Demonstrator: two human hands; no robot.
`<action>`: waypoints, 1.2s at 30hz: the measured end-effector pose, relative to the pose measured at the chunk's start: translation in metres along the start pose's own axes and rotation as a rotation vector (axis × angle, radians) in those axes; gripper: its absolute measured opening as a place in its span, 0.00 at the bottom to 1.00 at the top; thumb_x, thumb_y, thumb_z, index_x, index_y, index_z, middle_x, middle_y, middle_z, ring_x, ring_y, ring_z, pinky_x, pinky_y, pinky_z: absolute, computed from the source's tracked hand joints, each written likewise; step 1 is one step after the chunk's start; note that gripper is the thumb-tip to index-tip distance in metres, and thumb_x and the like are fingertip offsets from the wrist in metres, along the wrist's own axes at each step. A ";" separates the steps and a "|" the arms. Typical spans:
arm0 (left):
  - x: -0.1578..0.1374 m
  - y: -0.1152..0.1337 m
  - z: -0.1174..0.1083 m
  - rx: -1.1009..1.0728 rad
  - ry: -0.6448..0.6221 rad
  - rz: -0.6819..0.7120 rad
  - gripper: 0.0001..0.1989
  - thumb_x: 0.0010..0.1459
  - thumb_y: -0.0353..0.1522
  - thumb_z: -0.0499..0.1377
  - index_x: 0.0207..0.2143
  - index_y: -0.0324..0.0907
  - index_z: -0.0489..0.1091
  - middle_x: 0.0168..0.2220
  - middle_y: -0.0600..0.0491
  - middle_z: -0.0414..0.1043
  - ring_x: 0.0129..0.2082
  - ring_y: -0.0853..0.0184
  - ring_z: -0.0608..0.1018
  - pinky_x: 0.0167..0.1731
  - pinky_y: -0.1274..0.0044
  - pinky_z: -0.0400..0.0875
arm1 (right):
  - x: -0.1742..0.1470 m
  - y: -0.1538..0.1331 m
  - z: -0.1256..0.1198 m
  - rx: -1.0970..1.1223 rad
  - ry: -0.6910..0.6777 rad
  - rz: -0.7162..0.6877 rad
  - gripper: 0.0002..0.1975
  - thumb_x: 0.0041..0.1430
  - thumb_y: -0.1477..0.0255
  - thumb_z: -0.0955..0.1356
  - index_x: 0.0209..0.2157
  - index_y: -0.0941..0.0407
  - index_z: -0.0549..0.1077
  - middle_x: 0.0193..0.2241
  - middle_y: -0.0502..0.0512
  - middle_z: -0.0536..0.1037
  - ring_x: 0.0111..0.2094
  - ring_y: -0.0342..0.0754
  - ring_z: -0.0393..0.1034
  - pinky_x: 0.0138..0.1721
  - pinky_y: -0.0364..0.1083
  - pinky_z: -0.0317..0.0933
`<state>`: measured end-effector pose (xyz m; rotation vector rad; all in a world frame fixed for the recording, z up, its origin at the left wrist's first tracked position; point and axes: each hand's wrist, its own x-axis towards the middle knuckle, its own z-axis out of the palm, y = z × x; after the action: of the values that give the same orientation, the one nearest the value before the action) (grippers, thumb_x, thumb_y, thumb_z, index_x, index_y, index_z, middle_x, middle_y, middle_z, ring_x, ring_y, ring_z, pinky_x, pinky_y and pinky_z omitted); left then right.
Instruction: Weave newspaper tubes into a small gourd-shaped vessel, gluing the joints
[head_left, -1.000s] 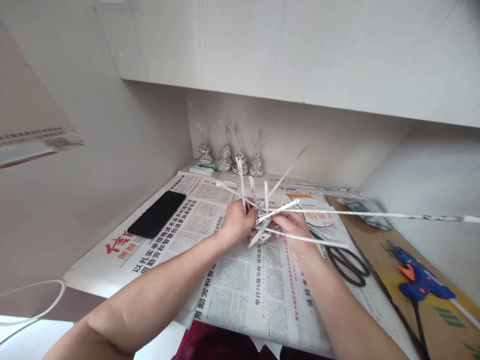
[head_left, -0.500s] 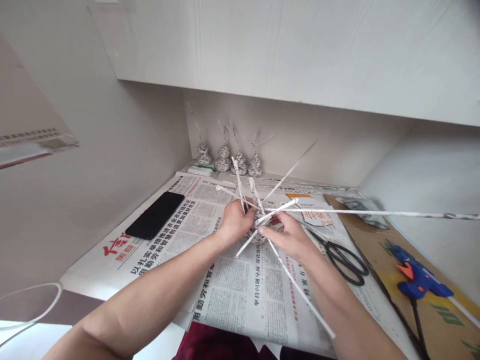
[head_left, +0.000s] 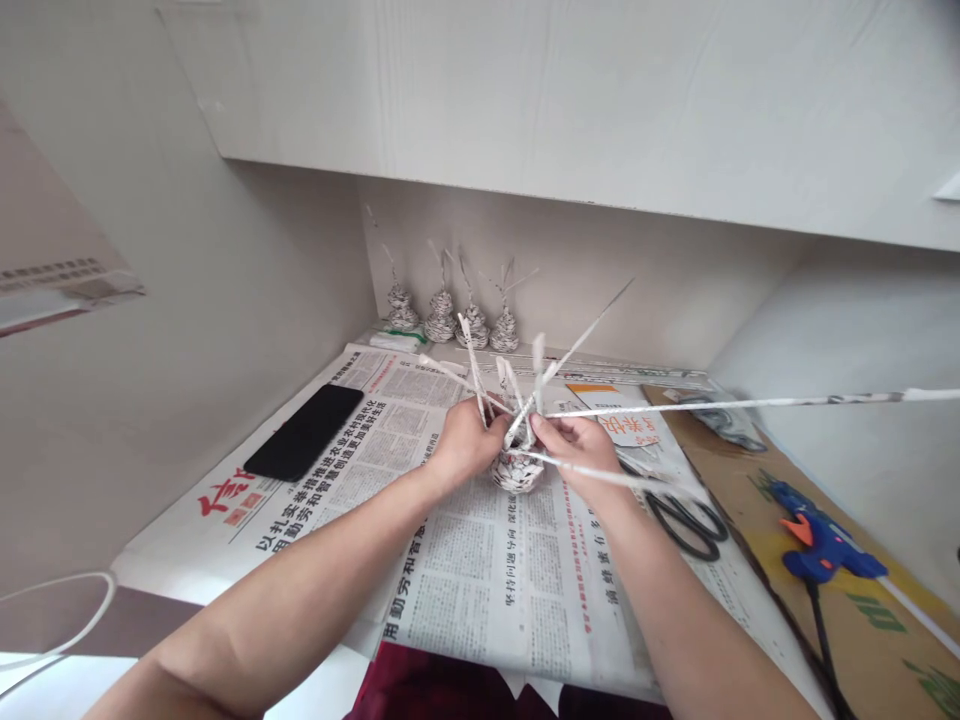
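A small round basket woven from rolled newspaper strips [head_left: 517, 473] is held between my two hands, just above the newspaper. Several paper strips stick up and outward from its rim. My left hand [head_left: 471, 440] grips the basket's left side, thumb near the rim. On the other side, my right hand [head_left: 577, 445] pinches a paper strip [head_left: 536, 405] at the rim between thumb and fingers. One long paper strip [head_left: 720, 404] stretches from the basket far to the right, and another crosses over my right wrist.
Several woven gourd shapes [head_left: 441, 318] stand along the back wall. A black phone [head_left: 304, 432] lies at left on the newspaper [head_left: 420, 520]. Black-handled scissors [head_left: 690, 525] are right of my right hand. A blue glue gun [head_left: 825, 535] rests on cardboard [head_left: 874, 640]. Long paper rods [head_left: 637, 373] lie at the back.
My right hand has shifted up at the rim, and the front strips have changed direction, so the woven side now shows. The long strip has tilted slightly upward. My left hand keeps its hold.
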<state>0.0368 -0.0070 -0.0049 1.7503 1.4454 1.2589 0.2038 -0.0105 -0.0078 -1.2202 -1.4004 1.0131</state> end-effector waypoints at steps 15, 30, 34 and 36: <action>-0.006 0.005 0.000 0.064 -0.039 0.059 0.04 0.53 0.28 0.57 0.28 0.41 0.72 0.28 0.53 0.77 0.29 0.66 0.76 0.32 0.78 0.66 | 0.002 -0.004 -0.004 0.160 -0.292 0.072 0.11 0.43 0.69 0.76 0.31 0.57 0.78 0.26 0.52 0.79 0.27 0.47 0.73 0.31 0.45 0.66; 0.000 0.000 -0.001 -0.257 -0.080 -0.085 0.09 0.48 0.35 0.63 0.27 0.38 0.71 0.22 0.54 0.70 0.23 0.70 0.70 0.25 0.79 0.63 | -0.005 0.002 0.015 0.003 0.105 -0.178 0.05 0.48 0.70 0.72 0.28 0.56 0.75 0.23 0.50 0.76 0.25 0.45 0.70 0.27 0.43 0.62; -0.001 0.000 0.002 -0.245 -0.086 -0.077 0.09 0.48 0.35 0.63 0.28 0.37 0.73 0.24 0.53 0.73 0.24 0.69 0.72 0.26 0.79 0.64 | -0.004 0.005 0.014 -0.089 0.155 -0.169 0.08 0.50 0.66 0.71 0.28 0.56 0.75 0.23 0.51 0.77 0.24 0.46 0.69 0.27 0.43 0.62; -0.003 0.001 0.004 -0.247 -0.068 -0.062 0.07 0.48 0.34 0.62 0.28 0.38 0.72 0.25 0.54 0.72 0.25 0.70 0.72 0.27 0.79 0.65 | -0.002 0.008 0.015 -0.098 0.177 -0.158 0.09 0.51 0.65 0.70 0.27 0.56 0.75 0.22 0.51 0.76 0.23 0.46 0.68 0.26 0.43 0.61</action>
<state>0.0410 -0.0095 -0.0064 1.5571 1.2391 1.2739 0.1907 -0.0112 -0.0183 -1.2180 -1.3959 0.7178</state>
